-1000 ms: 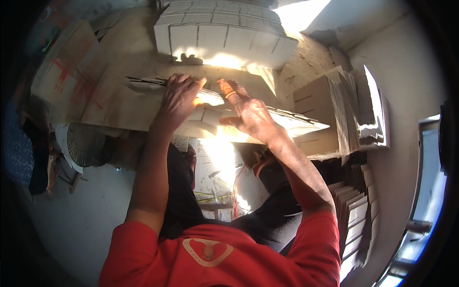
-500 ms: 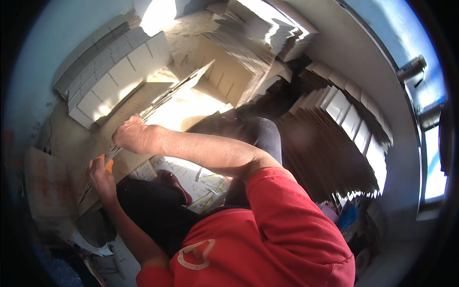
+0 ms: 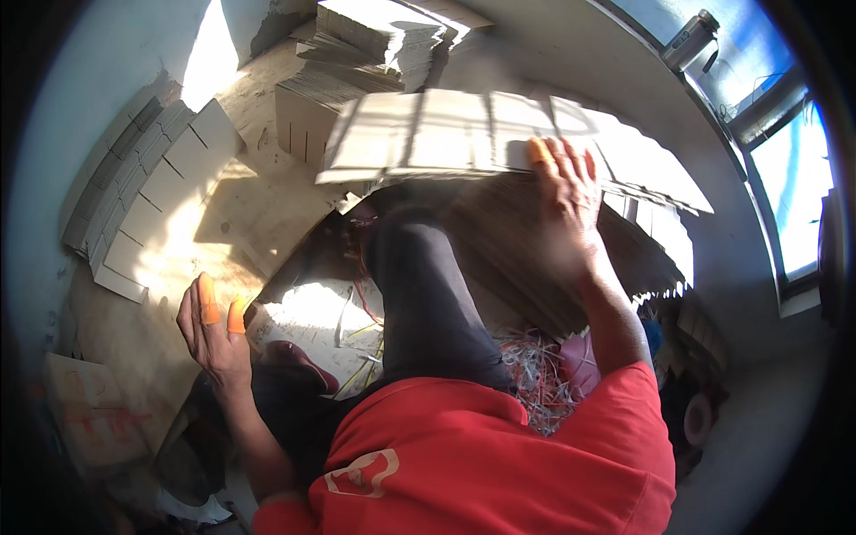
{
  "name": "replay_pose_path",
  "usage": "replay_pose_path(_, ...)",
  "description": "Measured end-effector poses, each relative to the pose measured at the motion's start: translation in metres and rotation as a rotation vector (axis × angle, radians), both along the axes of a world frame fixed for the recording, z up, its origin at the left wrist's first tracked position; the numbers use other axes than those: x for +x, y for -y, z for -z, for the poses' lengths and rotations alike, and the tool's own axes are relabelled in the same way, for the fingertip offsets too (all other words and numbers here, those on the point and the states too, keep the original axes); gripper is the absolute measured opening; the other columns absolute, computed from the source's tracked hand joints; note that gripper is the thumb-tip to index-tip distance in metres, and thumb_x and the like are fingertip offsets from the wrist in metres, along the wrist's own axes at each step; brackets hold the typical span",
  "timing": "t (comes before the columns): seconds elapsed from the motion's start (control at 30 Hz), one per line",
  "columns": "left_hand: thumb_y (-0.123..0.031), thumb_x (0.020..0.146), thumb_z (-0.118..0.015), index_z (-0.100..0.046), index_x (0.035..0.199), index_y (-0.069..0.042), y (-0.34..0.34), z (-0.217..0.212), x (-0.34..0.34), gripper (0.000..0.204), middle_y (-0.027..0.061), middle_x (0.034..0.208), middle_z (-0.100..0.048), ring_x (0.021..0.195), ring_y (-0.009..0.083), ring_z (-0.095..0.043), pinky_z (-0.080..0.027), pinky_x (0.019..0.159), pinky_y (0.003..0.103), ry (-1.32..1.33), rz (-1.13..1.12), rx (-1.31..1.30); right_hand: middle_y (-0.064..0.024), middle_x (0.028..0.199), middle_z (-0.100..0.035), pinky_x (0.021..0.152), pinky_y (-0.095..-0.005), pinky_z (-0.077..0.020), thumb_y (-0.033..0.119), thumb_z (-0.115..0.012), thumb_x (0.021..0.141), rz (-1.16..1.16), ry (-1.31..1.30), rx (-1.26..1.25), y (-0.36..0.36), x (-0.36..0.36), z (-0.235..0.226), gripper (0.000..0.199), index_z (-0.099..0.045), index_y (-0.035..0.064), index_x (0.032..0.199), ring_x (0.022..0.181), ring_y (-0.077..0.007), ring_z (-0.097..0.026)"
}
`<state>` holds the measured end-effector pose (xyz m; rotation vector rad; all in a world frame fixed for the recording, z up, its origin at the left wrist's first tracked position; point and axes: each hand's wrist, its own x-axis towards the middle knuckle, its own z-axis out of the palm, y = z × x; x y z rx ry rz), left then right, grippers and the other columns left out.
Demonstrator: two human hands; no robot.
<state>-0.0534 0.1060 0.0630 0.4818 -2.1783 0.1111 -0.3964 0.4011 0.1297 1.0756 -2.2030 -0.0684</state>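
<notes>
Right hand (image 3: 563, 192) laid flat on cardboard sheet (image 3: 446, 134), fingers spread. Left hand (image 3: 212, 325) open, empty, well left of sheet. Judged light, stiff, bendable; best gripped by edges.

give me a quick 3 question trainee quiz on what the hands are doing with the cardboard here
1. True or false: the right hand lies on a flat cardboard sheet.
2. What is the left hand holding?
A. a cardboard sheet
B. nothing, it is open in the air
C. a pair of scissors
3. Fill in: the fingertips of the left hand wear ______ finger covers.

Key
1. True: its fingers are spread over the slotted sheet's near edge, above a stack of cardboard blanks.
2. B: the palm is open, apart from the cardboard lying on the floor.
3. Orange; one also shows on the right hand.
</notes>
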Motion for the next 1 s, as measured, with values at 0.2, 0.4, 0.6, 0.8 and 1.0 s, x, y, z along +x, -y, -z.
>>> replay_pose_path(0.2,-0.006,0.081,-0.070,-0.052,0.125,0.005,0.025,0.064,0.002,0.049,0.0191,0.118,-0.059,0.106,0.0360,-0.056,-0.046,0.090,0.043,0.150,0.017,0.059,-0.0081,0.129,-0.058,0.108,-0.0502,-0.0278,0.003,-0.044,0.088,0.537,-0.119,0.018,-0.180,-0.124,0.067,0.044,-0.057,0.0155,0.128,0.124,-0.0253,-0.051)
replay_pose_path(0.4,-0.010,0.082,-0.069,-0.053,0.123,0.005,0.035,0.085,0.007,0.047,0.0185,0.115,-0.060,0.106,0.0346,-0.056,-0.045,0.091,0.042,0.247,-0.054,0.136,-0.0076,0.131,-0.057,0.107,-0.0556,-0.0266,0.006,-0.041,0.090,0.614,-0.035,0.011,-0.224,-0.164,0.098,0.045,-0.053,0.0163,0.132,0.124,-0.0258,-0.050)
replay_pose_path(0.6,-0.011,0.082,-0.069,-0.056,0.120,0.005,0.033,0.085,-0.001,0.043,0.0188,0.113,-0.062,0.103,0.0341,-0.057,-0.046,0.089,0.041,0.282,-0.074,0.169,-0.0117,0.134,-0.054,0.108,-0.0575,-0.0239,0.004,-0.040,0.089,0.598,0.134,-0.050,-0.226,-0.180,0.114,0.046,-0.052,0.0140,0.133,0.128,-0.0290,-0.047)
replay_pose_path(0.8,-0.006,0.080,-0.070,-0.058,0.118,0.003,0.030,0.087,0.000,0.041,0.0188,0.110,-0.063,0.100,0.0337,-0.058,-0.048,0.086,0.040,0.239,-0.053,0.229,-0.0148,0.126,-0.058,0.100,-0.0404,-0.0414,0.003,-0.062,0.076,0.322,0.254,-0.129,-0.269,-0.211,0.105,0.050,-0.058,0.0065,0.125,0.120,-0.0314,-0.052)
replay_pose_path(1.0,-0.003,0.079,-0.070,-0.058,0.118,0.003,0.030,0.086,0.010,0.041,0.0178,0.107,-0.064,0.097,0.0336,-0.059,-0.049,0.084,0.040,0.201,-0.039,0.248,-0.0162,0.113,-0.065,0.095,-0.0323,-0.0449,0.023,-0.079,0.045,0.465,0.924,0.229,-0.232,-0.212,0.036,0.081,-0.060,-0.0018,0.120,0.110,-0.0278,-0.059)
